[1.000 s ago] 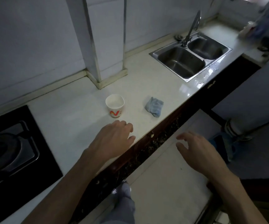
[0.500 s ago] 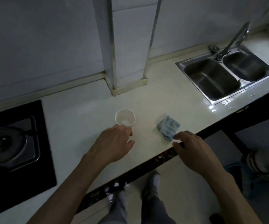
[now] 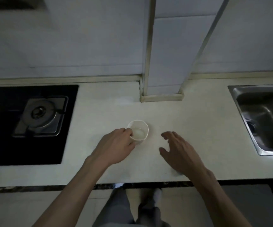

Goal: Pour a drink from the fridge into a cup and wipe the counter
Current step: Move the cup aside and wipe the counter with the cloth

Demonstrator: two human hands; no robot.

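A white paper cup (image 3: 139, 130) stands upright on the pale counter (image 3: 206, 128), near the middle. My left hand (image 3: 114, 148) holds it from the left, thumb at the rim and fingers around the side, and the rim looks slightly squeezed. My right hand (image 3: 180, 153) is palm down just right of the cup, fingers spread, low over the counter. The blue cloth is hidden; only a faint pale patch shows under my right wrist. No drink bottle is in view.
A black gas hob (image 3: 40, 117) takes up the counter's left part. A steel sink (image 3: 263, 118) sits at the right edge. A tiled pillar (image 3: 165, 63) juts out from the back wall behind the cup. The dark counter edge (image 3: 50, 187) runs along the front, with my legs below.
The view has swung to face the counter squarely. My left hand has closed on the cup. My right hand moved from the counter's edge onto the spot where the cloth lay.
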